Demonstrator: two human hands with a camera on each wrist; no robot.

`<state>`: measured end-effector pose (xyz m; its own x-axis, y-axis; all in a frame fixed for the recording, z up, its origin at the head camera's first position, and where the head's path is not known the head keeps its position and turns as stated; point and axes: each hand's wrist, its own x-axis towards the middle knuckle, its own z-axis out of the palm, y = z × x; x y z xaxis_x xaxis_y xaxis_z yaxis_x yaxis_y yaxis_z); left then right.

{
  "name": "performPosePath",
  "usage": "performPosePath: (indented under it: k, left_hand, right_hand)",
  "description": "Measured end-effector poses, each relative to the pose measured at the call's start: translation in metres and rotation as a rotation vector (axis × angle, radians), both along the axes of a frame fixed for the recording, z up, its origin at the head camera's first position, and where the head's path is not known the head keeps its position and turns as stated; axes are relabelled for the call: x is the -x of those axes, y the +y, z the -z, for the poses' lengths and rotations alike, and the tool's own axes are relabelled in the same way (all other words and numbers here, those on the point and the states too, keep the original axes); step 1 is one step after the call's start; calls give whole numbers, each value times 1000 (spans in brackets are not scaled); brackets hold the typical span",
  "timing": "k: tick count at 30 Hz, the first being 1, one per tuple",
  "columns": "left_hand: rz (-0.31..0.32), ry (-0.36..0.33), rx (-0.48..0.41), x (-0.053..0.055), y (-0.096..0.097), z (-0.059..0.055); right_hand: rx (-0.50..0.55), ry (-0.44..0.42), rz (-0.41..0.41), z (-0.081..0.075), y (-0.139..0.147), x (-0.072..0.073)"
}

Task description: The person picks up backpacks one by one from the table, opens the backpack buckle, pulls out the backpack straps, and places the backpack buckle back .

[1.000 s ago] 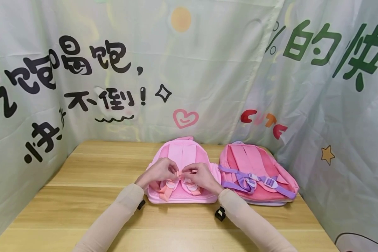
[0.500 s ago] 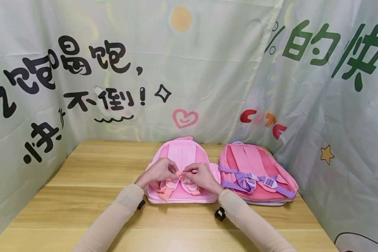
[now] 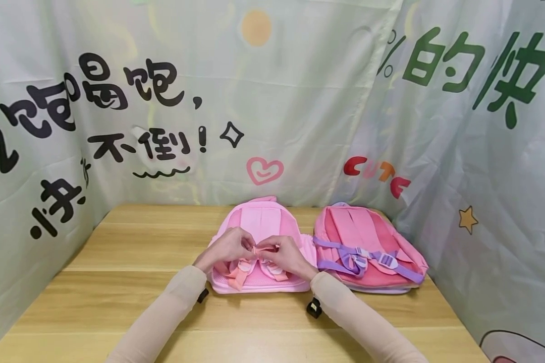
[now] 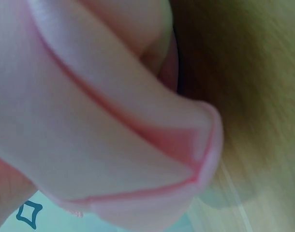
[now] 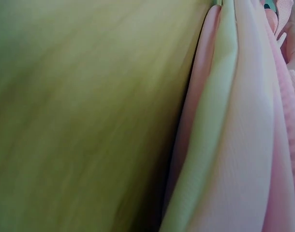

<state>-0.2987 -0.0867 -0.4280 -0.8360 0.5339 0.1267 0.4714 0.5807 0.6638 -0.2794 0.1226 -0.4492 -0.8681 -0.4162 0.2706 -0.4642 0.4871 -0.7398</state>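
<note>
A light pink backpack [image 3: 261, 217] lies on the table with its shoulder-strap side up. Over its lower middle, my left hand [image 3: 230, 246] pinches an orange strap [image 3: 266, 247] between thumb and fingertips. Close beside it, my right hand [image 3: 287, 254] pinches the same webbing, and a short length shows between the two hands. Below them, orange strap tails [image 3: 238, 277] with pale buckles lie on the mesh back panel. The left wrist view is filled by blurred pink fabric [image 4: 104, 145] of the bag's side. In the right wrist view the bag's edge [image 5: 244, 121] runs beside the tabletop.
A darker pink backpack [image 3: 368, 227] with purple straps [image 3: 338, 265] and buckles lies close on the right. Printed fabric curtains [image 3: 300, 101] enclose the wooden table [image 3: 154, 242] at the back and both sides.
More of the orange strap shows between my hands, under the right fingers. The right fingers have shifted slightly. The head view has turned a little to the right; both backpacks stay put.
</note>
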Motion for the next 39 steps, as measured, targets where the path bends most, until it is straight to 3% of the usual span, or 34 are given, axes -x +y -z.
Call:
performPosePath:
  k: [12, 29, 39]
  left_hand:
    - [-3, -14, -9, 2, 1, 0]
    - [-4, -19, -20, 1, -1, 2]
    - [-9, -17, -16, 1, -1, 3]
  right_hand:
    - [-1, 35, 18, -5, 3, -1]
    - [112, -71, 55, -7, 6, -1]
    - [169, -23, 80, -5, 14, 3]
